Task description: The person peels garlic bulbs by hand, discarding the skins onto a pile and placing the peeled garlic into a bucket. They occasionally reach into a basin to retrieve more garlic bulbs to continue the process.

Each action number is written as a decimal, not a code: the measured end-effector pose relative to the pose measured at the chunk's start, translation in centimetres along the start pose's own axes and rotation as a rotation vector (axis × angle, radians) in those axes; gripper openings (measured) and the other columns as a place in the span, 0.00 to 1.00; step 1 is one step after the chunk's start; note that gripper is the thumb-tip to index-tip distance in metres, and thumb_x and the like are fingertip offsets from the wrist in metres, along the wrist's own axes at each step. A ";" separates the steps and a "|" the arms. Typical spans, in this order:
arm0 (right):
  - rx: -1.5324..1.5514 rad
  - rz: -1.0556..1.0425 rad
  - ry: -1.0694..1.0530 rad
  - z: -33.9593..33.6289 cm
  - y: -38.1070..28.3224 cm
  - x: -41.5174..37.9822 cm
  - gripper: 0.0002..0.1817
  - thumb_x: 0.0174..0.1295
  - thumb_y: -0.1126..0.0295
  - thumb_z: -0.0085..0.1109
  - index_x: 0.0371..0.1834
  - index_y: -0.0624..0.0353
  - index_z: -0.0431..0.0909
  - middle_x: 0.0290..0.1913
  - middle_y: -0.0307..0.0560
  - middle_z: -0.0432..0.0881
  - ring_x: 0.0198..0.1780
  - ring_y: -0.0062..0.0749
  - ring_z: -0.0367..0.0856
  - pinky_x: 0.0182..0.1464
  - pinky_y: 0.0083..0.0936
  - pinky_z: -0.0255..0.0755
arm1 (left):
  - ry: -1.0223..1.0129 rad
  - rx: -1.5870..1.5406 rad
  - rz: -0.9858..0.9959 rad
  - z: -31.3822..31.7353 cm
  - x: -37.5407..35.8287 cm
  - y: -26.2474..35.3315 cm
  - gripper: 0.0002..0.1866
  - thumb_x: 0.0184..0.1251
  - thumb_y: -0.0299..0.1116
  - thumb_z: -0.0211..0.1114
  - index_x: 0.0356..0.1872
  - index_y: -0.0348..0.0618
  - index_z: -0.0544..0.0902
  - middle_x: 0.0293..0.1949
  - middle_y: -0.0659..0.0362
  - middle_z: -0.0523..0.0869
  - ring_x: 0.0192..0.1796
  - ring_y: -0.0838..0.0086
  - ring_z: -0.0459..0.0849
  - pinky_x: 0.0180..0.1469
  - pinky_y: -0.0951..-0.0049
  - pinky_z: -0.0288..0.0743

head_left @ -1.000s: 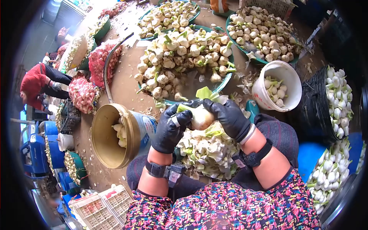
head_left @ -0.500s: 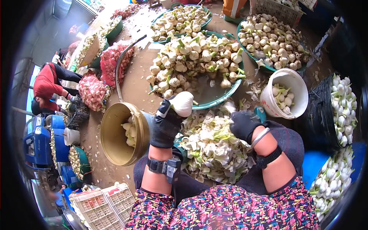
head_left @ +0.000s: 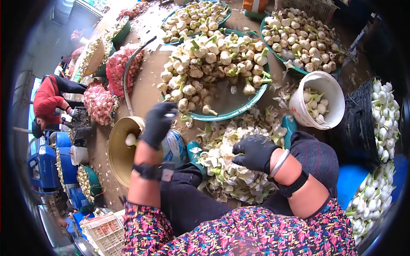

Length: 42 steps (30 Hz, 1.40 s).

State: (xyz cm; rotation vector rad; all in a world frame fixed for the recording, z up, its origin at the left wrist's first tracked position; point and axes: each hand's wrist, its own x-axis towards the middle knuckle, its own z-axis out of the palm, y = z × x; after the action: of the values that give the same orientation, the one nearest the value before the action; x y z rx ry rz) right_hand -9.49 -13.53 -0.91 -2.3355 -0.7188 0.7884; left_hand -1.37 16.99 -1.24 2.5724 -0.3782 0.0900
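My left hand (head_left: 159, 124), in a black glove and a little blurred, is raised over the right rim of the yellowish bucket (head_left: 114, 160). A white garlic bulb (head_left: 131, 139) shows inside the bucket's mouth, apart from the fingers. A small pale patch shows at the glove's finger. My right hand (head_left: 255, 152), also gloved in black, hovers close over a heap of garlic skins and leaves (head_left: 235, 179) between my knees. Its thumb and forefinger are apart, pointing left, with no bulb between them.
Ahead stands a green-rimmed tub (head_left: 239, 112) of untrimmed garlic, with more tubs behind. To the right are a white bucket (head_left: 294, 106) of bulbs and a black basket (head_left: 358, 123). A person in red (head_left: 49, 100) bends over at the left, near pink net sacks (head_left: 99, 102).
My left hand has moved left towards the yellowish bucket and let go of the garlic bulb. My right hand has shifted left and slightly down over the heap, its fingers loosened.
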 end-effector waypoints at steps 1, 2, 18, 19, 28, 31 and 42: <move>0.028 -0.024 0.056 0.5 0.2 0.0 0.16 0.54 0.56 0.53 0.39 0.54 0.80 0.39 0.56 0.81 0.44 0.50 0.78 0.48 0.43 0.71 | -0.194 0.032 0.041 2.2 1.4 1.5 0.19 0.49 0.22 0.64 0.46 0.38 0.80 0.35 0.52 0.83 0.39 0.63 0.83 0.43 0.70 0.76; 0.031 -0.022 0.088 0.4 0.1 0.0 0.16 0.54 0.56 0.53 0.39 0.54 0.79 0.38 0.56 0.81 0.44 0.50 0.78 0.47 0.43 0.71 | -0.331 0.234 0.074 5.9 2.5 0.6 0.20 0.49 0.25 0.64 0.48 0.44 0.80 0.35 0.52 0.83 0.39 0.62 0.83 0.43 0.68 0.76; 0.249 0.033 0.538 0.1 1.6 1.4 0.32 0.53 0.59 0.60 0.61 0.60 0.64 0.49 0.63 0.75 0.49 0.56 0.74 0.52 0.42 0.67 | -0.421 -1.150 -0.551 9.9 5.2 0.0 0.10 0.56 0.23 0.60 0.40 0.39 0.81 0.34 0.53 0.83 0.38 0.62 0.82 0.37 0.73 0.77; 0.338 0.078 0.553 0.0 1.1 1.6 0.36 0.53 0.59 0.62 0.64 0.58 0.61 0.55 0.64 0.72 0.55 0.57 0.71 0.57 0.39 0.65 | -0.421 -1.148 -0.547 8.5 4.6 1.8 0.10 0.56 0.23 0.60 0.40 0.39 0.81 0.34 0.53 0.83 0.38 0.62 0.82 0.37 0.73 0.77; 0.717 -0.240 0.816 0.9 -0.9 2.0 0.25 0.47 0.68 0.68 0.49 0.63 0.74 0.45 0.53 0.79 0.47 0.41 0.79 0.52 0.28 0.71 | -0.029 -0.316 0.420 3.8 -2.8 10.9 0.11 0.53 0.20 0.59 0.40 0.36 0.78 0.35 0.51 0.82 0.38 0.63 0.81 0.40 0.72 0.75; 0.727 -0.310 0.831 1.7 -0.5 2.3 0.24 0.48 0.68 0.67 0.49 0.63 0.74 0.44 0.52 0.79 0.45 0.36 0.80 0.50 0.27 0.72 | -0.057 -0.872 -0.076 4.6 -4.4 12.3 0.13 0.55 0.13 0.55 0.42 0.35 0.78 0.35 0.54 0.78 0.35 0.67 0.78 0.35 0.74 0.74; 0.954 -0.278 0.769 2.8 0.0 2.4 0.31 0.50 0.70 0.68 0.57 0.66 0.68 0.50 0.53 0.77 0.50 0.32 0.76 0.53 0.26 0.71 | 0.091 -0.360 0.281 4.9 -4.2 12.5 0.14 0.46 0.15 0.62 0.36 0.39 0.82 0.35 0.52 0.82 0.36 0.63 0.82 0.39 0.72 0.78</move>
State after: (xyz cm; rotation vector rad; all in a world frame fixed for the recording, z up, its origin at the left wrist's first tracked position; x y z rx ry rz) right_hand -9.72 -11.08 -3.61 -1.4201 -0.2123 0.0166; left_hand -9.01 5.27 0.29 2.1409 -0.6560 0.2190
